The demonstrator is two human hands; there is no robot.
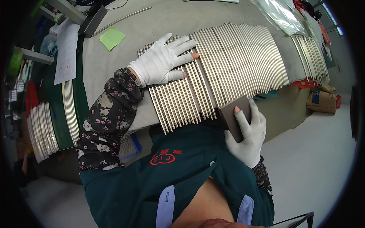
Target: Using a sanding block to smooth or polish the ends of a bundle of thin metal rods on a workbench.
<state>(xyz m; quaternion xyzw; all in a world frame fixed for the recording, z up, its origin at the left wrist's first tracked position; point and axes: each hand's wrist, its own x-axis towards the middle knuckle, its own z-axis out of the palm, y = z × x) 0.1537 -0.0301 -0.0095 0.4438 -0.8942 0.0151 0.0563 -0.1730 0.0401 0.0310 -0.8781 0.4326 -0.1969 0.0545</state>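
Side by side on the table lie many slim, shiny metal rods. They form a left group (pixel 178 100) and a wider right group (pixel 241 60), with a narrow gap between them. Spread across the far part of the left group is my left hand (pixel 156 64), in a white glove with some bare fingertips, palm down. My right hand (pixel 249 136), gloved alike, grips a flat grey-brown block (pixel 236 110) at the table's near edge. The block stands against the near ends of the rods beside the gap; its exact contact with them I cannot make out.
The grey tabletop (pixel 133 24) carries a green paper note (pixel 112 38) and a thin loose rod (pixel 121 19). Further rods (pixel 311 57) lie at the right, near clear plastic bags (pixel 281 15). Rod bundles (pixel 42 131) and a paper sheet (pixel 66 51) are at the left. A brown sack (pixel 322 102) stands right.
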